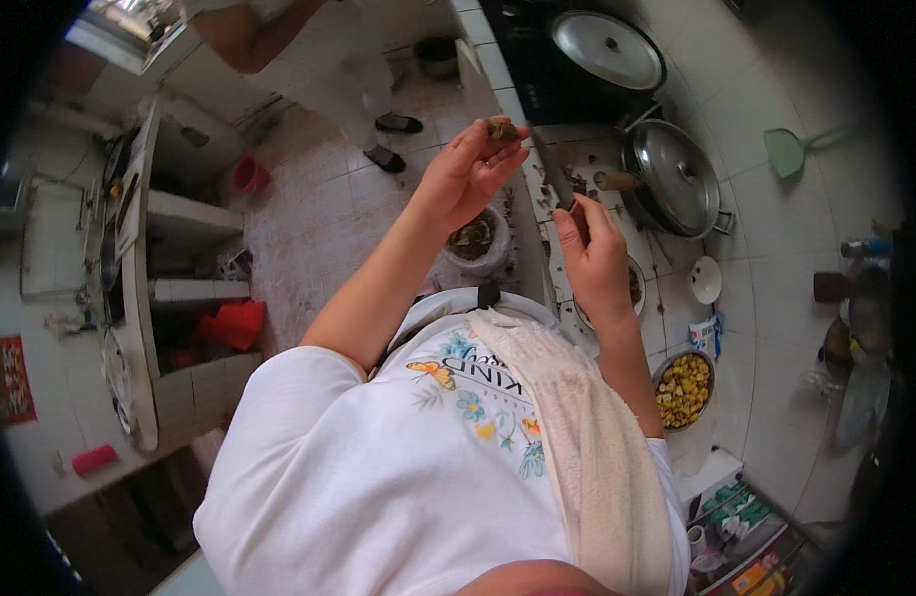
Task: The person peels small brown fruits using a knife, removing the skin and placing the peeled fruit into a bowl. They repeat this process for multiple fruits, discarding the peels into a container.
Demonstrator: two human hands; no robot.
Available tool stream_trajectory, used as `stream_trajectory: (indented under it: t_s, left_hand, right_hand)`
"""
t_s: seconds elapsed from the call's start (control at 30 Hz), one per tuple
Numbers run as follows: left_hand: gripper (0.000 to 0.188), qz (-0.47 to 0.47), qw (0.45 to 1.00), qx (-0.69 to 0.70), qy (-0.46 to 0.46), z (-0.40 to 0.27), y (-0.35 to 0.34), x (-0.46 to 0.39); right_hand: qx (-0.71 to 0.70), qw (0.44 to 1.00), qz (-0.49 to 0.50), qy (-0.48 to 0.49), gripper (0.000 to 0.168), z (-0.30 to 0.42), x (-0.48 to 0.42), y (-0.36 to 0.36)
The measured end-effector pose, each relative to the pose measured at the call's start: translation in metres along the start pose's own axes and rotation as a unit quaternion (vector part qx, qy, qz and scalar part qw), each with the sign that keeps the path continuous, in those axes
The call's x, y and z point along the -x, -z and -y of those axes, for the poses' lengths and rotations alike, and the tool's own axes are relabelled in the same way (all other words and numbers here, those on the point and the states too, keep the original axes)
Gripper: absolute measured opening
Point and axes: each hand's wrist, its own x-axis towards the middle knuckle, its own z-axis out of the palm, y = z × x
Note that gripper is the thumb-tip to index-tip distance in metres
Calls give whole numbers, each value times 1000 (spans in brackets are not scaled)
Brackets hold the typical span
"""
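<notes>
My left hand [473, 175] pinches a small brown piece of food [501, 130], which looks like a mushroom, between thumb and fingers. In my right hand [596, 249] is a kitchen knife [551, 167], gripped by its dark handle. The blade points away from me and lies just right of the brown piece; I cannot tell whether they touch. Brown scraps [573, 182] are scattered on the white tiled counter [655, 298] beyond my right hand. A bowl [641, 298] with brown pieces sits partly hidden behind my right wrist. Below my left hand stands a lined bin [491, 261] holding brown peelings.
A lidded pot [674, 179] with a wooden handle stands right of the knife; another lidded pan [607, 52] sits on the black stove [529, 82]. A bowl of yellow chunks [683, 391] and a small white bowl [705, 280] line the counter. Another person [339, 89] stands ahead.
</notes>
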Motion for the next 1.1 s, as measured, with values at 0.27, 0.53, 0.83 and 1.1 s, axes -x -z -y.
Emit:
stream_trajectory:
  t_s: [0.27, 0.53, 0.83, 1.1]
  left_hand:
    - [30, 30, 998, -38, 36, 0, 8, -30]
    - [28, 49, 995, -88, 13, -10, 16, -36]
    - [23, 25, 994, -106, -1, -5, 32, -27]
    - [25, -29, 978, -205, 0, 1, 46, -14]
  right_hand:
    - [63, 997, -28, -45, 31, 10, 2, -11]
    - [70, 991, -97, -60, 28, 28, 1, -36]
    - [-5, 983, -100, -153, 25, 37, 11, -70]
    - [-51, 976, -61, -204, 27, 24, 24, -74]
